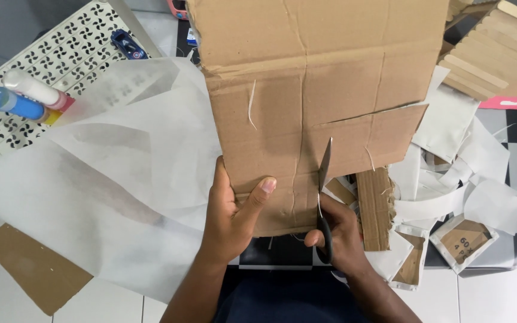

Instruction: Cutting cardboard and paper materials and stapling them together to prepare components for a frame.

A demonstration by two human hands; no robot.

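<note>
Pinched between thumb and fingers, the left hand [230,215] steadies the corrugated cardboard sheet [312,101] at its lower edge; the right hand [342,233] is closed through the handles of one pair of scissors [324,191], blades partway up the sheet. Thumb sits near the blade, so a slip could nick it. Two glue sticks [25,98], one toy car [128,44].
</note>
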